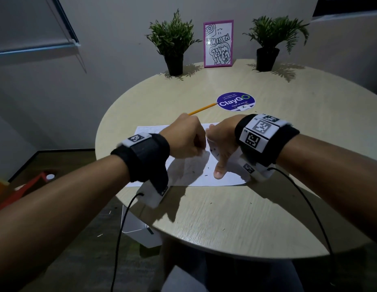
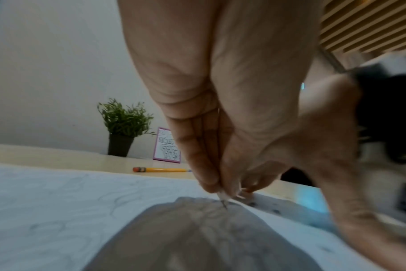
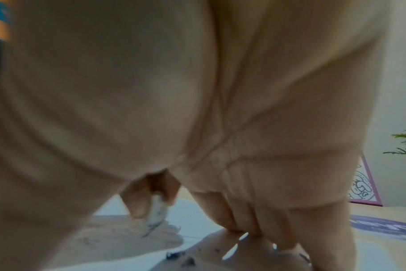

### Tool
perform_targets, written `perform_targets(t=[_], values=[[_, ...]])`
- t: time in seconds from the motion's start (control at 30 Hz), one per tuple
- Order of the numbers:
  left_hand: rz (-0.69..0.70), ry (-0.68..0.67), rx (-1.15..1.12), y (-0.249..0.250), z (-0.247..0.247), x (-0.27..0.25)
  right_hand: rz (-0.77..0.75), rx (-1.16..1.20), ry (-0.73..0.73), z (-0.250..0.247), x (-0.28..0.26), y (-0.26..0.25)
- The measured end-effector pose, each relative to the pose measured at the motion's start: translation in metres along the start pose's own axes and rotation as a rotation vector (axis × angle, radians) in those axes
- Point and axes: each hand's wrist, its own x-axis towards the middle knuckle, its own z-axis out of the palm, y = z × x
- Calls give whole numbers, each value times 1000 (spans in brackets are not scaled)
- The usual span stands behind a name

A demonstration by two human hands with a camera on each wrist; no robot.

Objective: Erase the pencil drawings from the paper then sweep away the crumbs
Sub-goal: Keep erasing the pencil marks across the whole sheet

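A white sheet of paper with faint pencil drawings lies on the round table. My left hand is curled over its middle and pinches a small white eraser, whose smudged tip touches the sheet. In the head view the fist hides the eraser. My right hand lies just to the right and presses flat on the paper, thumb pointing back toward me. Dark eraser crumbs lie scattered between the hands and near the right fingers. A yellow pencil rests beyond the paper.
A blue round ClayGO sticker sits past the pencil. Two potted plants and a pink picture frame stand at the far edge. The table's near rim is close, with a few crumbs on the bare wood.
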Motion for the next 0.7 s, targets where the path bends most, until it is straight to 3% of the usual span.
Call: perform_targets(t=[0.13, 0.47, 0.6, 0.7], values=[[-74, 53, 12, -10, 0, 12, -7, -42, 22, 3, -2, 1], [39, -67, -2, 1, 3, -17, -19, 22, -18, 1, -5, 1], [-33, 43, 13, -4, -4, 5, 0, -22, -18, -1, -5, -3], [-29, 21, 36, -4, -1, 6, 2, -31, -22, -1, -3, -3]])
